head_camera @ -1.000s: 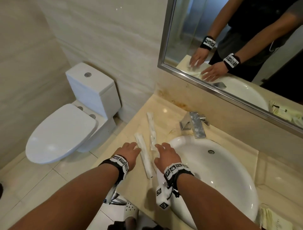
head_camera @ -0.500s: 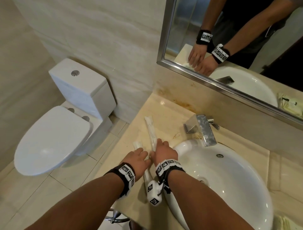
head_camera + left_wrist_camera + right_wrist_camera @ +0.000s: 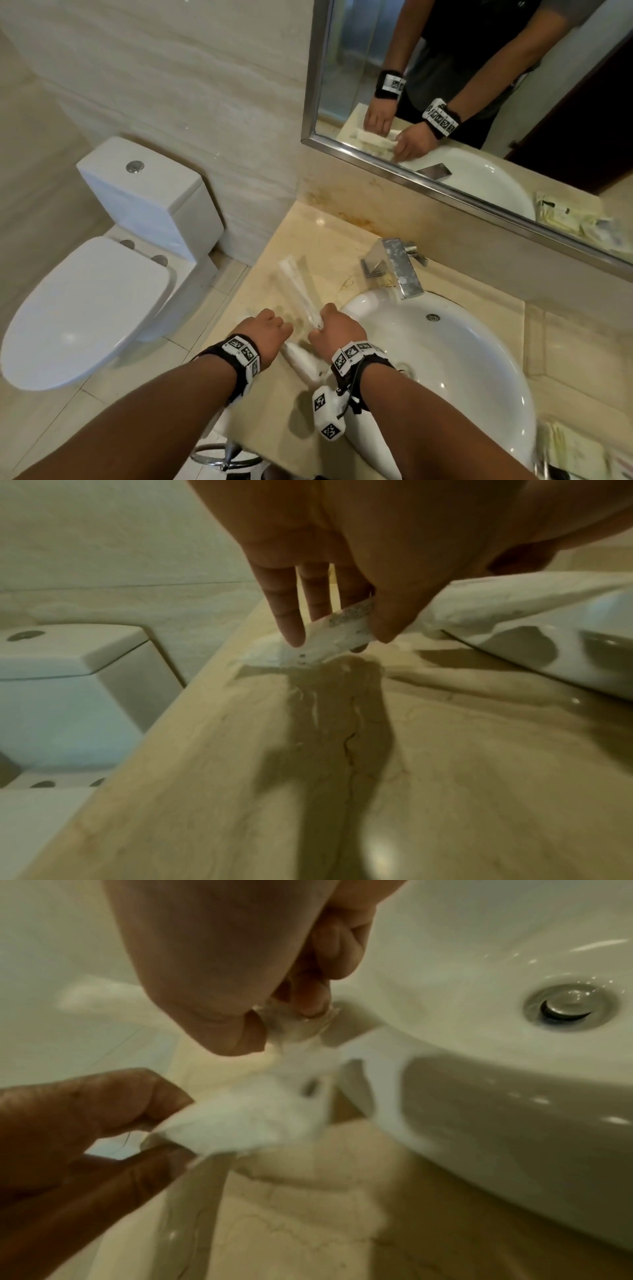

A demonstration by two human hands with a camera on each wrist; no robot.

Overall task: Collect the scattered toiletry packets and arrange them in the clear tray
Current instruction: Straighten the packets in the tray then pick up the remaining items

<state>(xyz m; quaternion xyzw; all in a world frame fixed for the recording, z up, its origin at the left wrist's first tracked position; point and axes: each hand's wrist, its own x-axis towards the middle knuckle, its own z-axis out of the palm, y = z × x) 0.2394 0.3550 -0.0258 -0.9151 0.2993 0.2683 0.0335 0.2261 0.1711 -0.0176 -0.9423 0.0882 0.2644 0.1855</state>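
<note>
Faucet [image 3: 399,267] behind basin [image 3: 479,359], toilet [image 3: 102,274] left, packets blurred

Two arms reach out over the tan stone table [image 3: 329,240], next to the white sink [image 3: 462,359]. The right hand [image 3: 337,330] is closed around one end of a long white packet [image 3: 297,287]. The far end of that packet tilts up and away toward the wall. The left hand [image 3: 265,329] sits just beside it, fingers curled down over a second white packet [image 3: 301,359], which sticks out between the two wrists. A silver tap [image 3: 399,269] stands behind the sink. A white toilet [image 3: 113,274] stands to the left. The mirror [image 3: 479,102] shows both hands. More packets [image 3: 575,455] lie at the right edge.
</note>
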